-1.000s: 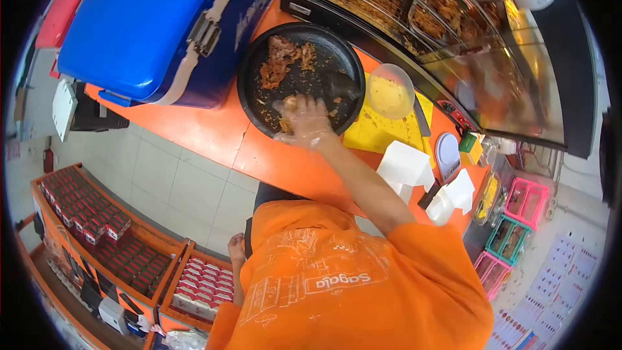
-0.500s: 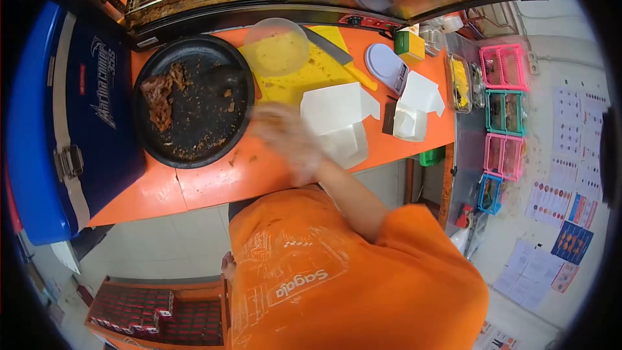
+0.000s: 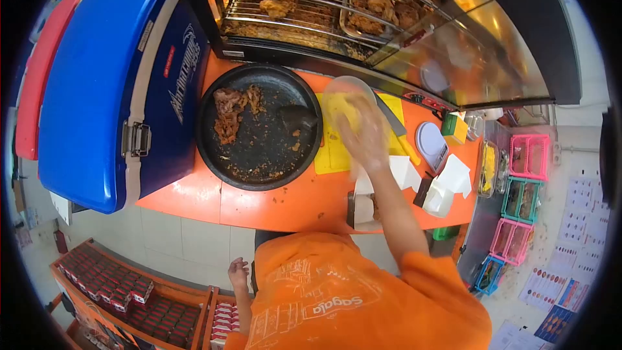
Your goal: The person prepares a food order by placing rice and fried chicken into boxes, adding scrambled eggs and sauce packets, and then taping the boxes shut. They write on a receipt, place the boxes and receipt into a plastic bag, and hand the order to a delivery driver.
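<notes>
My right hand [image 3: 364, 131], somewhat blurred and apparently in a clear plastic glove, reaches with fingers apart over a clear round plastic bowl [image 3: 335, 91] on the yellow cutting board [image 3: 326, 159]. A knife [image 3: 391, 120] with a yellow handle lies beside the bowl, partly behind the hand. Below my right forearm stands an opened white paper box [image 3: 366, 219] with something brown inside. Down at my side hangs my left hand [image 3: 239, 272], empty, fingers loosely apart. To the left, a wide black stone mortar [image 3: 223, 175] holds torn fried meat [image 3: 228, 113], crumbs and a dark pestle [image 3: 298, 119].
A glass food warmer [image 3: 304, 61] with fried pieces on racks runs along the back. A blue cooler box [image 3: 97, 97] borders the left. A second white box [image 3: 438, 201], a kitchen scale [image 3: 432, 140] and a tray of yellow food [image 3: 487, 168] stand at the right.
My right hand has moved from beside the mortar up over the clear bowl. Brown food now shows in the nearer white box. The view has shifted, showing more of the cooler and my left hand.
</notes>
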Available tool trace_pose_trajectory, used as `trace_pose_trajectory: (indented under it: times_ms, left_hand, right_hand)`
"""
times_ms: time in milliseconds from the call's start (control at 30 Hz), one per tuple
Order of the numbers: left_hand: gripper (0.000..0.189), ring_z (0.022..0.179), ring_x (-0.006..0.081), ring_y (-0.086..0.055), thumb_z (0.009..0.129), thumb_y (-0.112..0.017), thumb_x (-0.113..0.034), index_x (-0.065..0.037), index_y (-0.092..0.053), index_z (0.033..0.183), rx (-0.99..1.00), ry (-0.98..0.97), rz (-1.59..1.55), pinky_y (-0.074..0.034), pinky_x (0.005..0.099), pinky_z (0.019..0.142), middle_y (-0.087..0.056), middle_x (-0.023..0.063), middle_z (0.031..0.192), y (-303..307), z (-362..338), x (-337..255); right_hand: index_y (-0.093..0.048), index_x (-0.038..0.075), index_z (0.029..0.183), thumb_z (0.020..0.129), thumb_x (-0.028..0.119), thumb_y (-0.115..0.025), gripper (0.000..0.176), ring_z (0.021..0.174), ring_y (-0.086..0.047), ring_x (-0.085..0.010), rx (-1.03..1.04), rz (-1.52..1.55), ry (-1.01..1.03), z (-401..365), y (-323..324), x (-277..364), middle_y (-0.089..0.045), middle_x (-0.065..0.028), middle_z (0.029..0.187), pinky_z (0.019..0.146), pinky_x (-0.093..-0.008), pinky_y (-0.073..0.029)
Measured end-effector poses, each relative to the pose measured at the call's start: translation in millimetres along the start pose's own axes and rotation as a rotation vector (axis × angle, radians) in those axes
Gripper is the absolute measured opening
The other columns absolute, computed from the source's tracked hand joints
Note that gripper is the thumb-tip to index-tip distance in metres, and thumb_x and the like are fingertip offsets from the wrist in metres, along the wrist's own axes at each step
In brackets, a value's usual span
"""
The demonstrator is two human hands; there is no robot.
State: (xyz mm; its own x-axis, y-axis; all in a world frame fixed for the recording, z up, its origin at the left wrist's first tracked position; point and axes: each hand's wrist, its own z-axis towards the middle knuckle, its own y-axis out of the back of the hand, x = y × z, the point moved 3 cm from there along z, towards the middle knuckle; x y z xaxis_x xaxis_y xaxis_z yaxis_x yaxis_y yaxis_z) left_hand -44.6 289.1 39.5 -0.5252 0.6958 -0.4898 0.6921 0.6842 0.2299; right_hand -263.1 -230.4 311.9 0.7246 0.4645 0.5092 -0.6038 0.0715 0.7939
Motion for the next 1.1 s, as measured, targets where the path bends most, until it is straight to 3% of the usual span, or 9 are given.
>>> trace_pose_trajectory:
  times_ms: [167,200,233,433,500,600,700,767,1100]
  left_hand:
    - [0.022,0.059,0.0104,-0.054,0.094,-0.06,-0.025,-0.005,-0.062,0.103,-0.073,0.006,-0.175,-0.044,0.023,0.052,-0.065,0.0063,0.083,24,-24,34]
    - [0.023,0.059,0.0106,-0.054,0.093,-0.061,-0.025,-0.004,-0.062,0.102,-0.1,0.013,-0.204,-0.044,0.0233,0.052,-0.065,0.0065,0.083,33,-31,48]
    - [0.023,0.059,0.0107,-0.055,0.093,-0.061,-0.026,-0.004,-0.062,0.101,-0.128,0.02,-0.232,-0.044,0.0237,0.052,-0.065,0.0067,0.082,42,-37,64]
    - [0.026,0.06,0.0106,-0.054,0.093,-0.06,-0.025,-0.002,-0.061,0.104,-0.095,0.034,-0.252,-0.043,0.0254,0.05,-0.064,0.0076,0.081,54,-73,110]
    - [0.026,0.06,0.0108,-0.054,0.093,-0.06,-0.025,-0.002,-0.061,0.105,-0.114,0.084,-0.244,-0.043,0.0255,0.049,-0.064,0.0078,0.081,51,-72,109]
    - [0.025,0.06,0.0111,-0.054,0.093,-0.059,-0.024,-0.002,-0.06,0.107,-0.115,0.109,-0.251,-0.043,0.0256,0.048,-0.064,0.0083,0.081,44,-62,102]
    - [0.025,0.059,0.0113,-0.053,0.094,-0.059,-0.023,-0.002,-0.06,0.108,-0.11,0.092,-0.256,-0.042,0.0257,0.047,-0.064,0.0087,0.081,42,-49,90]
    - [0.025,0.059,0.0115,-0.053,0.094,-0.058,-0.022,-0.003,-0.06,0.109,-0.111,0.072,-0.264,-0.042,0.0257,0.047,-0.064,0.009,0.082,43,-39,81]
    - [0.024,0.055,0.0126,-0.052,0.092,-0.058,-0.019,-0.003,-0.06,0.11,-0.176,0.081,-0.27,-0.037,0.0244,0.044,-0.064,0.0097,0.078,44,-22,44]
  right_hand:
    - [-0.059,-0.003,0.114,0.081,0.023,-0.062,0.042,0.109,-0.055,-0.038,-0.115,-0.298,0.352,177,-80,1,-0.056,-0.0284,0.114,0.097,-0.0437,-0.044]
    - [-0.058,-0.003,0.115,0.082,0.025,-0.058,0.044,0.108,-0.056,-0.0379,0.251,-0.395,-0.043,209,-92,-4,-0.057,-0.0293,0.112,0.095,-0.0443,-0.045]
    - [-0.058,-0.003,0.115,0.082,0.025,-0.058,0.044,0.108,-0.056,-0.0379,0.236,-0.392,-0.033,238,-101,-14,-0.057,-0.0293,0.112,0.095,-0.0443,-0.045]
    - [-0.062,0.002,0.112,0.087,0.028,-0.054,0.037,0.094,-0.064,-0.0354,-0.451,-0.549,0.205,338,-167,-116,-0.065,-0.0199,0.102,0.085,-0.0457,-0.051]
    - [-0.063,0.002,0.11,0.091,0.028,-0.054,0.033,0.096,-0.065,-0.0324,-0.094,-0.417,0.099,319,-123,-69,-0.067,-0.0167,0.104,0.086,-0.0439,-0.051]
    - [-0.063,0.008,0.115,0.091,0.022,-0.058,0.028,0.1,-0.064,-0.0305,-0.376,-0.028,0.061,310,-153,-112,-0.068,-0.016,0.107,0.086,-0.0406,-0.052]
    - [-0.052,0.006,0.126,0.094,0.024,-0.057,0.037,0.113,-0.057,-0.0291,-0.08,1.254,-0.509,251,-135,-49,-0.06,-0.0145,0.12,0.098,-0.0408,-0.045]
    - [-0.044,0.005,0.134,0.096,0.025,-0.057,0.044,0.121,-0.052,-0.0282,0.021,1.589,-0.617,209,-126,-19,-0.055,-0.0136,0.129,0.106,-0.0409,-0.04]
    - [-0.047,-0.001,0.13,0.094,0.014,-0.061,0.041,0.112,-0.059,-0.0275,0.13,1.781,-0.537,83,-79,43,-0.057,-0.0141,0.125,0.094,-0.044,-0.051]
